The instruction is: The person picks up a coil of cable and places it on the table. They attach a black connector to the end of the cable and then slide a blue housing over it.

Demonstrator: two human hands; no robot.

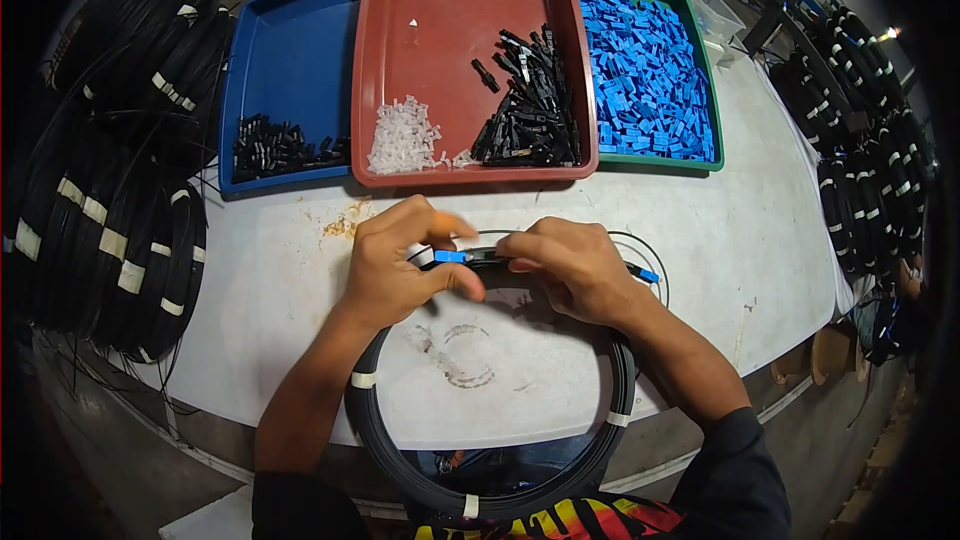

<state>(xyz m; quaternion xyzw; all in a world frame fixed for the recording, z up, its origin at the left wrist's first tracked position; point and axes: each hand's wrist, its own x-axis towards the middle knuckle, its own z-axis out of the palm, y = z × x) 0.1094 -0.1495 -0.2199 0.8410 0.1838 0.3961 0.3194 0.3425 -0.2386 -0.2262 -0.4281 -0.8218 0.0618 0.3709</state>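
A coil of black cable, bound with white tape, leans over the table's near edge. At its far side is a cable-end connector with a blue housing and a black body. My left hand is around the blue housing, its thumb and forefinger apart above and below it. My right hand is closed, fingertips pinching the connector's black body; part of the body is hidden beneath them. Just right of that hand, a second blue-tipped connector lies at the other cable end.
A red tray holds clear plastic pieces and black connector parts. Beside it stand a blue tray with black parts and a green tray of blue housings. Taped cable coils hang at both sides.
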